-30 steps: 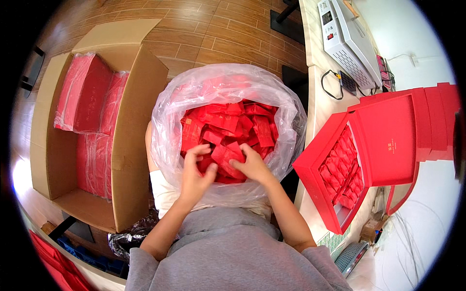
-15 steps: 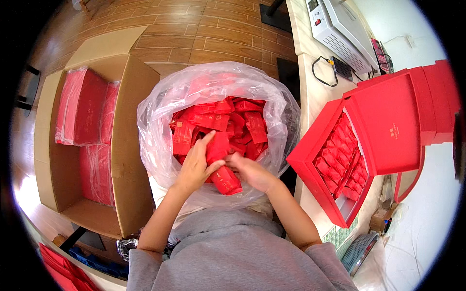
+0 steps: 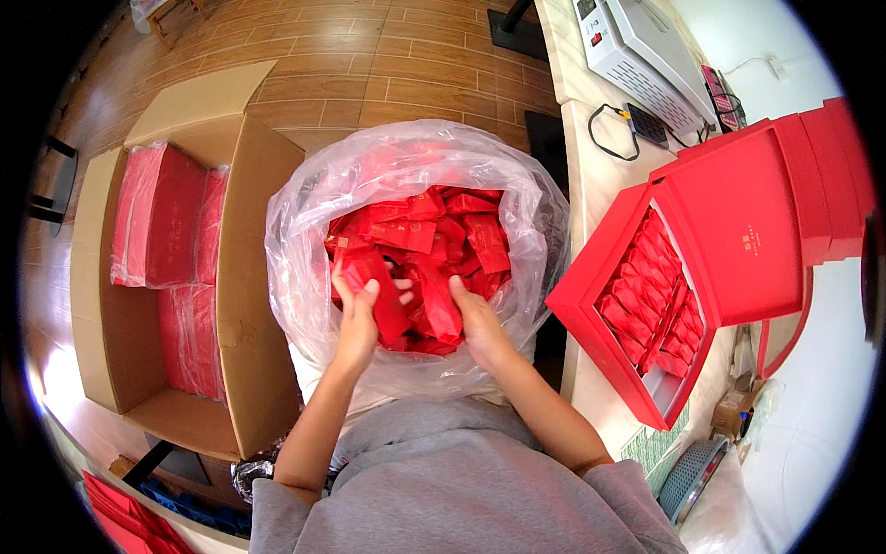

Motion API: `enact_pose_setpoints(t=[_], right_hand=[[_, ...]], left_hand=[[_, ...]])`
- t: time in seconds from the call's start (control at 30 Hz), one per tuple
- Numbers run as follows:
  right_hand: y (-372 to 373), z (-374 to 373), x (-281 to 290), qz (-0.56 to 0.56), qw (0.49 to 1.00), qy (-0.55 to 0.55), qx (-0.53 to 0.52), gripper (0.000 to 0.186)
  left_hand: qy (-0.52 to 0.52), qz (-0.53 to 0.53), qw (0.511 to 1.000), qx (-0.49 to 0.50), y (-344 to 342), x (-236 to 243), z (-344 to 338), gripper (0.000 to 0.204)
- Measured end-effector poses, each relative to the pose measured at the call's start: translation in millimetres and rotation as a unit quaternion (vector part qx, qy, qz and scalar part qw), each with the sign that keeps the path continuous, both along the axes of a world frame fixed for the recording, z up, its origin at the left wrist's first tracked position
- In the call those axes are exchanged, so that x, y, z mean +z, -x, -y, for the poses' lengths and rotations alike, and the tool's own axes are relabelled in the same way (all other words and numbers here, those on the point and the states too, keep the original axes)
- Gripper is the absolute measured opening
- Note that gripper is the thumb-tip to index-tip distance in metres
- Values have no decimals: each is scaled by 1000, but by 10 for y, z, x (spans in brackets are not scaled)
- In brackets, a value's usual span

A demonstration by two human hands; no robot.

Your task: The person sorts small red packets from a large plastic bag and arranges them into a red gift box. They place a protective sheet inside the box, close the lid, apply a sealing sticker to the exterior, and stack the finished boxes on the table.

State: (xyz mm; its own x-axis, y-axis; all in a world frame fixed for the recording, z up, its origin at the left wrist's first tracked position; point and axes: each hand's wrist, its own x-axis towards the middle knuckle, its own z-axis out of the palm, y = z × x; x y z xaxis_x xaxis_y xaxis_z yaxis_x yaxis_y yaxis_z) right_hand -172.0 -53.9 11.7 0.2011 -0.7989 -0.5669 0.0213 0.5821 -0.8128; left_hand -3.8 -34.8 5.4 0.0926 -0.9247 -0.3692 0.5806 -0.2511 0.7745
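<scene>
Fingers (image 3: pixel 369 294) inside plastic bag (image 3: pixel 305 240) among packets (image 3: pixel 411 235) — cardboard box (image 3: pixel 245 305) to their left, open gift box (image 3: pixel 729 231) on table (image 3: pixel 600 185) — right.

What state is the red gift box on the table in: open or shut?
Open: the red gift box has its lid raised, showing rows of red packets inside.

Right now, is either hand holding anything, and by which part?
Both hold red packets inside the clear plastic bag: the left hand grips one near its lower end, the right hand another by its lower edge.

Red packets, bagged and boxed

Clear bag (image 3: pixel 305 277) holds loose red sachets (image 3: pixel 434 249); red gift box (image 3: pixel 738 249) (open, right) shows rows; left carton (image 3: pixel 240 305) holds wrapped red packs (image 3: pixel 157 226).
</scene>
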Motion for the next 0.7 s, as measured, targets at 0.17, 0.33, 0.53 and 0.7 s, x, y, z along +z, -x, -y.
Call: enact_pose_setpoints(t=[0.17, 0.33, 0.53, 0.7], right_hand=[[-239, -45, -80, -333, 909, 39, 247, 63], [14, 76, -184, -499, 764, 319, 257, 39], [180, 245, -376, -543, 700, 258, 387, 64], [234, 193, -228, -433, 815, 238, 303, 53]], left_hand=[[41, -19, 998, -40, 231, 13, -93, 71], [-83, 15, 996, 39, 139, -174, -164, 64], [-124, -12, 992, 25, -14, -143, -206, 66], [-73, 36, 996, 23, -24, -116, -220, 66]])
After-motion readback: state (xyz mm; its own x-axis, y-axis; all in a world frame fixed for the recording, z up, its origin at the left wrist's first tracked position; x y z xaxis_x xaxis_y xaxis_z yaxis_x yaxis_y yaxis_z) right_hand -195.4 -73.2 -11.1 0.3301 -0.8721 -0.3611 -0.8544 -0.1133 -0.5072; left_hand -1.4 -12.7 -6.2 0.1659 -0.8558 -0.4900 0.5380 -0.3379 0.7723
